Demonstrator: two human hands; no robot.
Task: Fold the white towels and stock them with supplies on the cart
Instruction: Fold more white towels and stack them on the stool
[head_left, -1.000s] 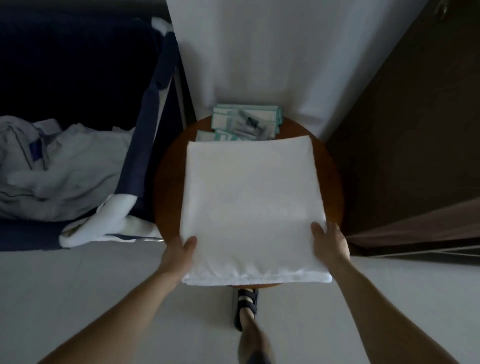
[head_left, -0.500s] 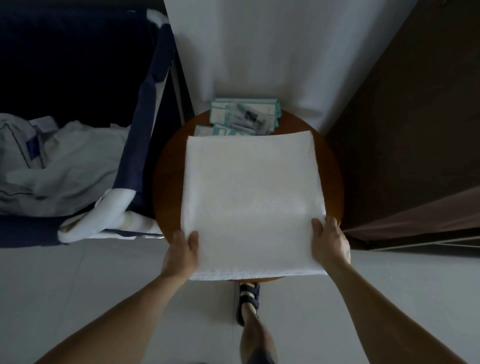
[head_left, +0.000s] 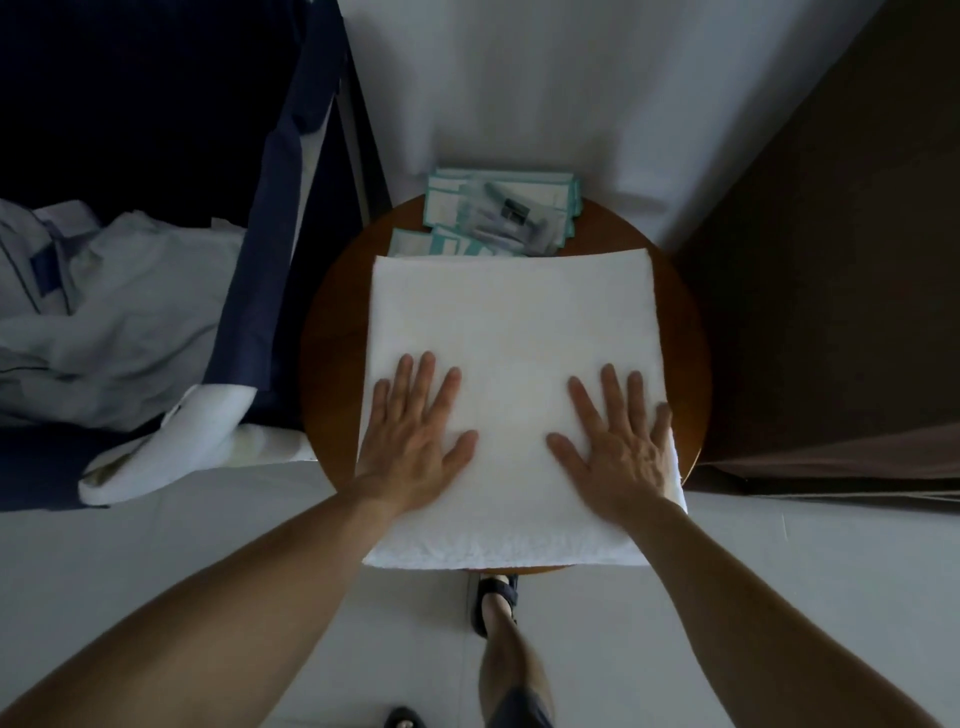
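A folded white towel (head_left: 511, 322) lies flat on a small round wooden table (head_left: 332, 343), its near edge hanging over the table's rim. My left hand (head_left: 415, 441) presses flat on the towel's near left part, fingers straight and spread. My right hand (head_left: 618, 441) lies flat on the near right part in the same way. Behind the towel, a pile of teal-edged supply packets (head_left: 498, 208) sits at the table's far side, partly hidden by the towel's far edge.
A dark blue linen cart (head_left: 270, 218) with crumpled white laundry (head_left: 114, 312) stands to the left. A white wall (head_left: 519, 83) rises behind the table, and dark brown furniture (head_left: 831, 260) is on the right. My sandalled foot (head_left: 496, 603) is under the table's near edge.
Both hands let go of the towel's near corners and moved up onto its top, now lying flat with fingers spread. The towel stays on the table.
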